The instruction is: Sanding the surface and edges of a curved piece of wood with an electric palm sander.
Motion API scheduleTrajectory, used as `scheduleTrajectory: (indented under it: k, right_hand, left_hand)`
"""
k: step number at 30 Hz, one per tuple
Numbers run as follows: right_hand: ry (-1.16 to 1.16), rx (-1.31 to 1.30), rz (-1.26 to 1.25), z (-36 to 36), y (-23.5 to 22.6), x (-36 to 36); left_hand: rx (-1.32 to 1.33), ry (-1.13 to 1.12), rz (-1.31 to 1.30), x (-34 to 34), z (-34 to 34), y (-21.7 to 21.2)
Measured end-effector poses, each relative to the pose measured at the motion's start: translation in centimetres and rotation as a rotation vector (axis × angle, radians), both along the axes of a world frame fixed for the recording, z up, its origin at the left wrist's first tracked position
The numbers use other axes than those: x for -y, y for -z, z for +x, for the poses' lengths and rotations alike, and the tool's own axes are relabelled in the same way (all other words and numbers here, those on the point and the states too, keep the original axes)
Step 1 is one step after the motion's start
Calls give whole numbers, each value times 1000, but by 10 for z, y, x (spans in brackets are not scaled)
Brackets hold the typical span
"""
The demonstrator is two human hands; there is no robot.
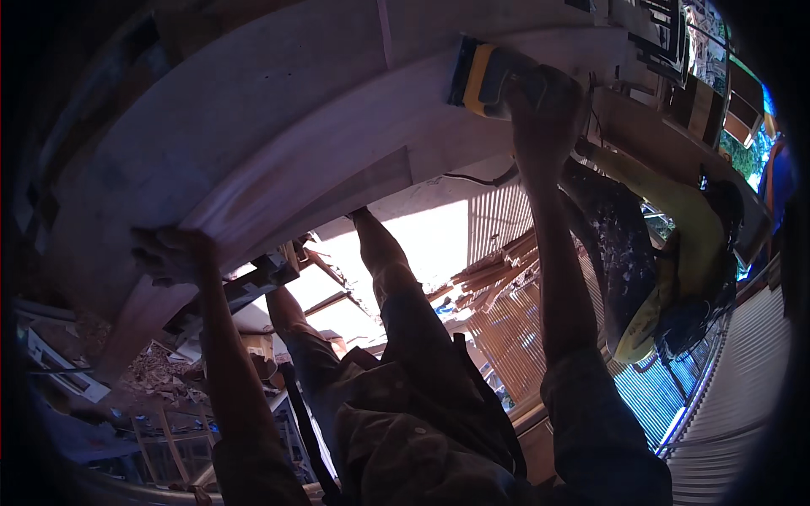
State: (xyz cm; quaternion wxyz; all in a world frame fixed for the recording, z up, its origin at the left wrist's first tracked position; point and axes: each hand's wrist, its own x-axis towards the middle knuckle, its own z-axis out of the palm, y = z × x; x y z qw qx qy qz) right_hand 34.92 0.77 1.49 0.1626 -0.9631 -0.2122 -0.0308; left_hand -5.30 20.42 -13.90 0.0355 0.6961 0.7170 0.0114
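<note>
My right hand (pixel 547 111) clamps the yellow-banded tool (pixel 481 79); my left hand (pixel 175 253), fingers apart, probably steadies the board (pixel 337 126).

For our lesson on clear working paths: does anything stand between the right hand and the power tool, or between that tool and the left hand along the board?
Nothing visible: the right hand grips the power tool, and no object shows on the board between the tool and the left hand.
</note>
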Motion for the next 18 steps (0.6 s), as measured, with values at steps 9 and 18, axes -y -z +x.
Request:
scheduleTrajectory:
  k: [9, 18]
  right_hand:
    - [-373, -105, -122, -196, 3, -81]
    - [-405, 8, -387, -103, -7, -7]
  left_hand:
    - [36, -7, 32, -8, 5, -6]
    - [123, -8, 13, -12, -2, -11]
